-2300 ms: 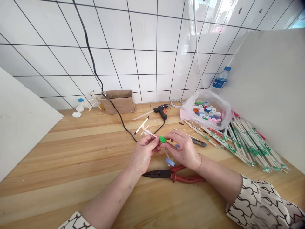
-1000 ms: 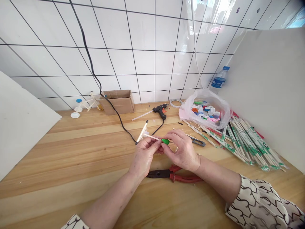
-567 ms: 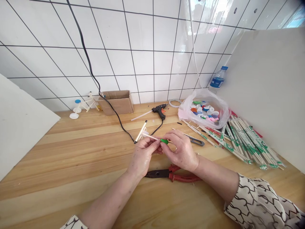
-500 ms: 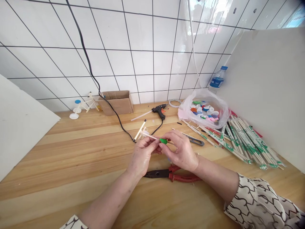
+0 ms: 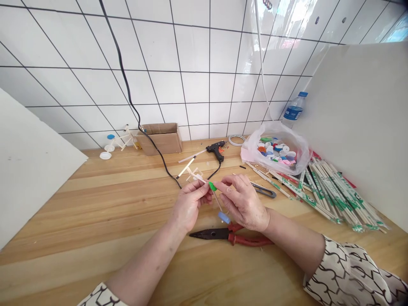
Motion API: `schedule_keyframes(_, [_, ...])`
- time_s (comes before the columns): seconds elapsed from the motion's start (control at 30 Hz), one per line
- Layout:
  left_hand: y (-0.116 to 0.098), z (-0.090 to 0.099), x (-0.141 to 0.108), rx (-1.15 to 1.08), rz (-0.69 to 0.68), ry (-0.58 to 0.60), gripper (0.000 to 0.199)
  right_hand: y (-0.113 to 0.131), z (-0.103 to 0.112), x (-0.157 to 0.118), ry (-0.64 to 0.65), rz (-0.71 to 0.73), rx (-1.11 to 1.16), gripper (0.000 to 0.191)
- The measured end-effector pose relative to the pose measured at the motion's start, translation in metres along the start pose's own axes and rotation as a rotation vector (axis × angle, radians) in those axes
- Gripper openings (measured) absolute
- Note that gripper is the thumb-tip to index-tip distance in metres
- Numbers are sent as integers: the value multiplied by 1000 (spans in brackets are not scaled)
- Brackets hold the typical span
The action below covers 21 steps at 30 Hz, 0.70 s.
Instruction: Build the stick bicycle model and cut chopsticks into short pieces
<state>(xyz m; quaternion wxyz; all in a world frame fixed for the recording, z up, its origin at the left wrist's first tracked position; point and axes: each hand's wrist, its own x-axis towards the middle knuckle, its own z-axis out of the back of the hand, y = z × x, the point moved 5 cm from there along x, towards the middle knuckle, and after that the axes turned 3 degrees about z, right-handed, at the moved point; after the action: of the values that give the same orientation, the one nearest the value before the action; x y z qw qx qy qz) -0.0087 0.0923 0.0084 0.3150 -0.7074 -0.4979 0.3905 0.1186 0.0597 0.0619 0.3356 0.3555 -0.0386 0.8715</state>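
While I am watching from my remote station, the person's left hand [image 5: 189,206] is pinching a thin bamboo stick [image 5: 200,178] between thumb and fingers, so this hand is closed firmly on it. The stick seems to be joining a small bamboo frame [image 5: 191,173], which is standing out at about 12 o'clock from the hand. Between both hands, a small green piece [image 5: 212,186] is sitting at the stick's tip. A second thin stick [image 5: 217,200] is slanting down toward 6 o'clock and is carrying a blue bottle cap [image 5: 224,217] at its lower end.

The right hand [image 5: 244,202] is curving close, its fingertips [image 5: 219,182] reaching the green piece, but I cannot tell if they are gripping it or only touching it.

I am judging this assembly as light, stiff and fragile, so I would take hold on the sticks, not on the cap.

Red-handled needle-nose pliers [image 5: 229,234] are lying at 6 o'clock, and a hot glue gun [image 5: 215,149] is lying at 12 o'clock.
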Motion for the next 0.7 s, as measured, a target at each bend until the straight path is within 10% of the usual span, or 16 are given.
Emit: schedule_keyframes(0.7, [1,-1,-1,-3,15,4,17,7,-3,-4,60,102,-144,30])
